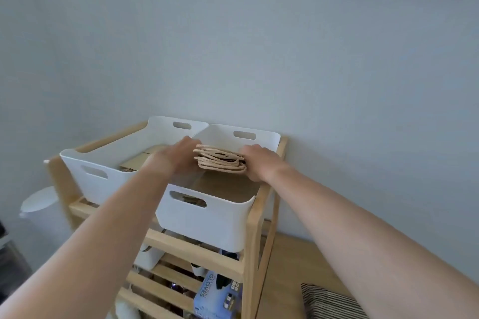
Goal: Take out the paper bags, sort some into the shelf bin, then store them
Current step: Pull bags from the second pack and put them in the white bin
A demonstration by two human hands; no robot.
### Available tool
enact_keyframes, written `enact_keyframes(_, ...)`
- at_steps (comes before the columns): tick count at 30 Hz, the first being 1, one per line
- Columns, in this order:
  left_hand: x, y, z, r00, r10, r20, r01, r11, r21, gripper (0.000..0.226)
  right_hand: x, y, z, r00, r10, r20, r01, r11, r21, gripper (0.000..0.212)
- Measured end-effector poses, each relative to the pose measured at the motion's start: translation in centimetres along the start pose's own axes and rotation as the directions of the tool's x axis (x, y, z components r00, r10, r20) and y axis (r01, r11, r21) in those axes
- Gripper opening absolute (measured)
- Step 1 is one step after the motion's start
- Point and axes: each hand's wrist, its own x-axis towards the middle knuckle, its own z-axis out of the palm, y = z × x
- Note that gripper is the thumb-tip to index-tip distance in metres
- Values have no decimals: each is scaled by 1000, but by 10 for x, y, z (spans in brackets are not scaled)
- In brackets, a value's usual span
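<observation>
A stack of flat brown paper bags (228,184) lies in the right white bin (207,223) on the top of a wooden shelf (255,217). Their twisted paper handles (220,159) bunch up at the far end. My left hand (173,156) presses the left side of the stack by the handles. My right hand (261,162) grips the right side of the stack. A second white bin (103,163) stands to the left, with more brown paper (137,160) flat inside it.
Lower slatted shelves hold a blue box of gloves (217,295) and small white containers (149,258). A white lidded pail (39,207) stands left of the shelf. A striped cloth (329,302) lies on the wooden floor at the right. The wall is close behind.
</observation>
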Motion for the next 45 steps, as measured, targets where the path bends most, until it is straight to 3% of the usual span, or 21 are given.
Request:
enact_keyframes(4,27,-10,16,983,34,178,-42,998,41,10,10,-9,5,988,25,152,-15,998,-62,34)
enact_keyframes(8,45,-20,33,973,17,230,-33,997,68,44,11,-23,14,903,60,426,23,982,-186,59)
enact_keyframes(10,47,-16,37,970,-13,243,-9,996,90,50,11,-28,18,867,79,492,65,961,-269,68)
enact_keyframes(14,49,-8,39,940,-1,341,-63,983,175,74,17,-37,16,836,125,534,65,944,-322,81)
enact_keyframes(19,49,-11,45,964,-27,263,-18,986,168,55,22,-44,14,813,113,572,170,892,-419,77)
enact_keyframes(23,46,-9,44,947,-49,317,-6,986,168,65,28,-46,15,769,166,617,162,883,-440,70)
enact_keyframes(26,45,-11,47,944,-56,326,-3,984,177,68,30,-43,21,783,146,604,205,857,-473,65)
enact_keyframes(31,47,-15,52,963,-49,267,31,997,72,59,34,-37,23,784,161,600,141,894,-425,66)
enact_keyframes(35,44,-16,47,961,-64,269,86,994,-71,71,29,-36,22,774,165,612,126,906,-404,61)
enact_keyframes(39,38,-12,40,987,-84,140,109,977,-184,69,26,-30,13,788,142,599,108,926,-361,71)
enact_keyframes(42,38,-7,35,998,-65,23,68,986,-152,44,28,-19,-5,816,169,553,-49,973,-225,90)
enact_keyframes(45,41,4,36,992,-123,3,123,989,-83,47,26,-11,-23,861,129,492,-157,987,15,108)
